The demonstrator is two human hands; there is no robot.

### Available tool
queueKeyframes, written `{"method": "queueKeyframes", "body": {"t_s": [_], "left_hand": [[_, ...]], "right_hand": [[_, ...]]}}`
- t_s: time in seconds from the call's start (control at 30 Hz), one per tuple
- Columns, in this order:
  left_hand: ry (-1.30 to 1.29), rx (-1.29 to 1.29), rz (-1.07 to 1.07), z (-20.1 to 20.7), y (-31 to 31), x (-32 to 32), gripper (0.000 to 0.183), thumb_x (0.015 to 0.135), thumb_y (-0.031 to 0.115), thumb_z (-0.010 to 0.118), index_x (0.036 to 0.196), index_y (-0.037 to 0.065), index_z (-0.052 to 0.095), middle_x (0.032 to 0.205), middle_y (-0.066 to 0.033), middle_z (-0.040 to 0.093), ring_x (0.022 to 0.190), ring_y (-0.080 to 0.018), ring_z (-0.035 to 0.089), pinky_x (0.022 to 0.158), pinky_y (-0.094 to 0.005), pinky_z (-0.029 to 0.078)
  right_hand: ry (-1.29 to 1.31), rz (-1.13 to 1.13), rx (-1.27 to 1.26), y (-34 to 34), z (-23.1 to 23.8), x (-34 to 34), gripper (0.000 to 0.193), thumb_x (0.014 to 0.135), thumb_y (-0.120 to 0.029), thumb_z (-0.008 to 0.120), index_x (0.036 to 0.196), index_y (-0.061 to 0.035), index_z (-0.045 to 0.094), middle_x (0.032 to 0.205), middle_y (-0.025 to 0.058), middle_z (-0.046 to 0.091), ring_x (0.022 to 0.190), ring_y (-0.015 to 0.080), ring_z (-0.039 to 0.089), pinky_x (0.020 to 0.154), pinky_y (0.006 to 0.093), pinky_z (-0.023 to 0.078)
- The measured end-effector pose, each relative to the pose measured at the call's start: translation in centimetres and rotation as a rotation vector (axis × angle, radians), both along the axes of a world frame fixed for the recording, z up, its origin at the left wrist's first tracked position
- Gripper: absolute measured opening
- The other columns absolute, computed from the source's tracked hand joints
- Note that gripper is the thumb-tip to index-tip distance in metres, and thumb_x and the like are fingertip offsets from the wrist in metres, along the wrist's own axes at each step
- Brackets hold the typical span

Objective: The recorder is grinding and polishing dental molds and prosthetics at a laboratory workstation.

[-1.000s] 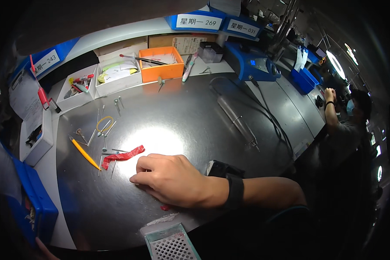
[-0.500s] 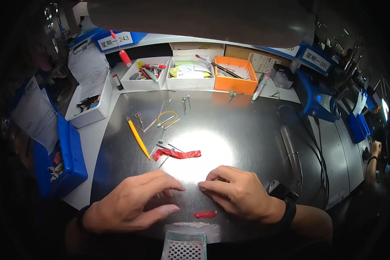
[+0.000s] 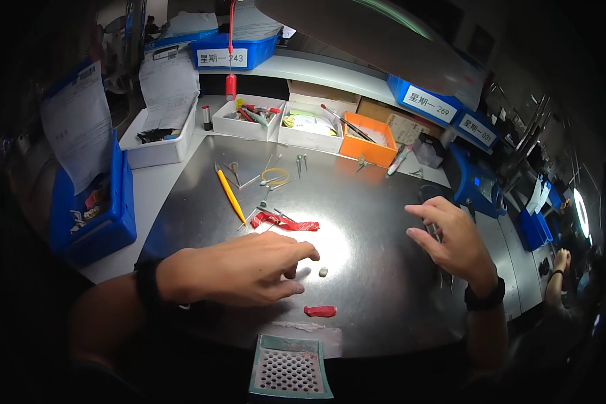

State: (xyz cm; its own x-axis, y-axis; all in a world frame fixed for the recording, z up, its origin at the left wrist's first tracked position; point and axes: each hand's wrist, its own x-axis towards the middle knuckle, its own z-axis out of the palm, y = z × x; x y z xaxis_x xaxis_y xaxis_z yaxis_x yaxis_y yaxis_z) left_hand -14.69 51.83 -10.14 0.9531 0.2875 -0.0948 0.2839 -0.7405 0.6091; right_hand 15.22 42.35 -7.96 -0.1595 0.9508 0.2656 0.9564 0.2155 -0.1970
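On the bright middle of the dark work surface lies a small, pale, rounded piece [image 3: 324, 272], too small to name further. My left hand [image 3: 249, 268] hovers just left of it, thumb and index finger apart with nothing between them. Off to the right, my right hand [image 3: 452, 242] is raised over a dark, slim handpiece [image 3: 446, 276], mostly hidden under it. Its thumb and fingers are spread and hold nothing I can see. A crumpled red strip [image 3: 320, 312] rests nearer to me, and a longer red strip [image 3: 286, 222] lies beyond my left hand.
Beyond the longer strip are a yellow pen-shaped tool [image 3: 230, 195], several thin metal burs [image 3: 264, 202] and a yellow rubber band [image 3: 275, 176]. White boxes [image 3: 310, 138] and an orange box [image 3: 369, 151] line the back. A perforated tray [image 3: 289, 369] juts out at the front edge.
My right hand has moved away from the middle, far to the right, and opened. The pale piece now shows on the surface. My left hand has shifted toward it; the view has turned.
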Motion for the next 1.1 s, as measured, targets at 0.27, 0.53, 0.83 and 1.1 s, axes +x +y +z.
{"method": "queueKeyframes", "body": {"t_s": [0.27,0.53,0.83,1.1], "left_hand": [[-0.048,0.02,-0.029,-2.2,1.2,3.2,0.027,0.083,0.019,0.062,0.105,0.004,0.056,0.072,-0.0081,0.058,0.066,-0.0182,0.058,0.06,-0.0322,0.045],[-0.432,0.019,-0.027,-3.9,2.2,3.9,0.016,0.081,0.015,0.065,0.092,0.004,0.061,0.075,-0.0054,0.058,0.054,-0.0147,0.053,0.052,-0.0272,0.043],[-0.578,-1.112,0.389,-3.8,1.5,3.6,0.025,0.089,0.003,0.053,0.112,-0.006,0.054,0.1,-0.0145,0.062,0.094,-0.0205,0.063,0.081,-0.0265,0.053],[-0.632,-1.241,0.441,-3.9,-1.5,3.4,0.026,0.087,-0.004,0.052,0.113,-0.008,0.053,0.103,-0.02,0.061,0.096,-0.0251,0.062,0.083,-0.0309,0.052]], "right_hand": [[-0.041,-0.347,-0.325,-1.0,-0.1,2.7,0.073,0.074,-0.025,0.069,0.134,-0.0016,0.035,0.086,0.0164,0.054,0.074,0.0278,0.053,0.068,0.0353,0.043],[-0.002,-0.296,-0.102,-1.5,-4.3,7.0,0.07,0.076,-0.019,0.064,0.134,0.0031,0.032,0.099,0.024,0.055,0.084,0.0325,0.055,0.078,0.0346,0.043],[1.092,-0.322,0.155,-0.1,-1.7,3.1,0.049,0.089,-0.022,0.051,0.13,0.001,0.037,0.083,-0.0011,0.046,0.055,0.0031,0.041,0.05,0.0176,0.034],[1.201,0.265,0.268,1.4,-2.3,-5.0,0.048,0.089,-0.035,0.053,0.113,0.0058,0.046,0.089,0.0164,0.059,0.073,0.0211,0.062,0.062,0.0269,0.047]]}}
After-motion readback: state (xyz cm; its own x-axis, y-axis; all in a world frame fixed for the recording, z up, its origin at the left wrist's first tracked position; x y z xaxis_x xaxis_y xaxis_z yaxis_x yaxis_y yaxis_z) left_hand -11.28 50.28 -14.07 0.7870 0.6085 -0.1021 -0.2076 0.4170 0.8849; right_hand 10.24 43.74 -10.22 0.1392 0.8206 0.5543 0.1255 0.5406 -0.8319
